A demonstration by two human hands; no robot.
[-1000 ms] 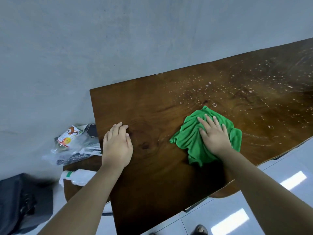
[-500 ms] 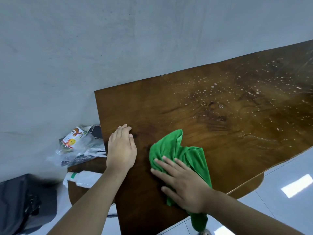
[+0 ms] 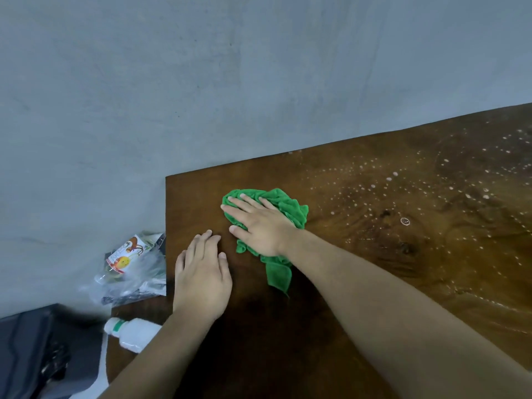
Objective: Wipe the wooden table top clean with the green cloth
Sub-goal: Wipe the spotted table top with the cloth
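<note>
In the head view, both hands lay flat on the counter (image 3: 431, 254). The left hand (image 3: 201, 280) rested near the left edge with its fingers straight and close together, and it held nothing. The right hand (image 3: 259, 226) pressed with straight, spread fingers on the green cloth (image 3: 288, 203). The cloth was bunched under the palm, with one tail trailing toward the person.

Half a second before, the cloth was at the near edge and partly hung over it. Now it was pushed up toward the far left corner, just beyond the left fingertips but apart from them. I judge that this stroke covered the left part, which looked dark and clean. The white droplets (image 3: 388, 179) on the right side remained, so much wiping was still left.
</note>
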